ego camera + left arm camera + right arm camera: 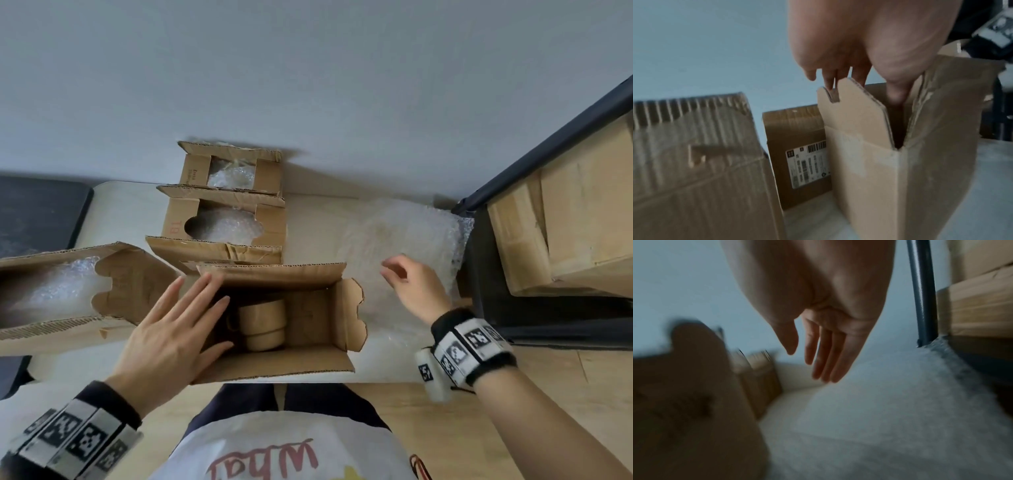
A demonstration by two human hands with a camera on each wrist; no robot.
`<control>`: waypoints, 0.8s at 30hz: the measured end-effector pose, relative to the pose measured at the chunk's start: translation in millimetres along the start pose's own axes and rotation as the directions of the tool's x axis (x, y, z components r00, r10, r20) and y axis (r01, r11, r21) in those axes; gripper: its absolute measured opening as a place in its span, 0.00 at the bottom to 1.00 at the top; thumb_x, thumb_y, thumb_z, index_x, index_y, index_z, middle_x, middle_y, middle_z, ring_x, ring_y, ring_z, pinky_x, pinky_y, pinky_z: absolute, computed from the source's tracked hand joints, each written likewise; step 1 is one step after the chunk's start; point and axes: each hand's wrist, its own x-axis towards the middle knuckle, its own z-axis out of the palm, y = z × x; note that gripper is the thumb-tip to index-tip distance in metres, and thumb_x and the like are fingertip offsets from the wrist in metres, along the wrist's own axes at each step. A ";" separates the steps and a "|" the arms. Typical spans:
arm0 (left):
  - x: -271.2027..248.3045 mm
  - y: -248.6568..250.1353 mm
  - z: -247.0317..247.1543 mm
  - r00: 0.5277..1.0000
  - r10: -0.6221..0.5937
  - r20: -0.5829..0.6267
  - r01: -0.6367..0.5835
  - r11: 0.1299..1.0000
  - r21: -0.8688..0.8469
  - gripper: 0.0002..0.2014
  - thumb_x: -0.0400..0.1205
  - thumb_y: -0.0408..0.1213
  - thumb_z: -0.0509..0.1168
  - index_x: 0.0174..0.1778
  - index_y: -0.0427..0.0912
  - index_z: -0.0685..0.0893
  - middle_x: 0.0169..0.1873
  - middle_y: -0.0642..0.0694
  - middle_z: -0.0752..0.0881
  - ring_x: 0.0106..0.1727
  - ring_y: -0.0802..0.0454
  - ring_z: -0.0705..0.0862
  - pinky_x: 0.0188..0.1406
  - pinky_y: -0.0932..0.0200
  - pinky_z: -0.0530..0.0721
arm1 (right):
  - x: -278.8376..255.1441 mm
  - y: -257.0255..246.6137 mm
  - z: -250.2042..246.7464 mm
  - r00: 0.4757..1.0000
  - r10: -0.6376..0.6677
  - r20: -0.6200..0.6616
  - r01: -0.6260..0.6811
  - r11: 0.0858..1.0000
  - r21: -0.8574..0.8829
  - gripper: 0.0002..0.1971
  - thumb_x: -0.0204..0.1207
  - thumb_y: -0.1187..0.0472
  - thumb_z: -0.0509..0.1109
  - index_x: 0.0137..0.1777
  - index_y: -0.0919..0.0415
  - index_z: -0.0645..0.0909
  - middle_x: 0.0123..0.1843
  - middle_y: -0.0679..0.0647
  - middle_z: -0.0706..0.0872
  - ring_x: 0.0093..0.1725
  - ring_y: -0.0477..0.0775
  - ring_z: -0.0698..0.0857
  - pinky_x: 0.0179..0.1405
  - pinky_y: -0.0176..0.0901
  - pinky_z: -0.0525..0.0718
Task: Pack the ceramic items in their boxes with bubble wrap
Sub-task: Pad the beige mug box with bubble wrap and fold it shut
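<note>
- Right in front of the person, on the pale table, sits an open cardboard box with its flaps up; inside it are two stacked tan ceramic cups, no wrap on them, and the handle side is lost in shadow
- left hand is flat with fingers straight, pressing the box's left flap; it grasps nothing; in the left wrist view the fingertips dip behind the flap so you can't see where they end
- right hand hangs over the sheet of bubble wrap to the right of the box, fingers loose and holding nothing; whether it actually touches the wrap is hard to tell, and the right wrist view is too smeared to help
- bubble wrap sheet is see-through against the table, so its edges are tough to trace; its far right end runs up against a dark metal shelf frame
- two smaller boxes stand behind, each with wrapped stuff in it; contents not visible through the wrap
- another open box on the left has bubble wrap inside and is cut off by the frame edge
</note>
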 end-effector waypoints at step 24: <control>18.0 -15.5 30.9 0.946 -0.174 0.274 0.198 0.978 -0.062 0.73 0.53 0.86 0.53 0.82 0.36 0.39 0.82 0.37 0.42 0.83 0.42 0.38 0.79 0.54 0.29 | 50.2 74.0 9.5 0.948 0.167 -0.270 -0.210 0.968 -0.137 0.12 0.83 0.62 0.62 0.61 0.66 0.82 0.57 0.65 0.86 0.56 0.66 0.84 0.51 0.47 0.77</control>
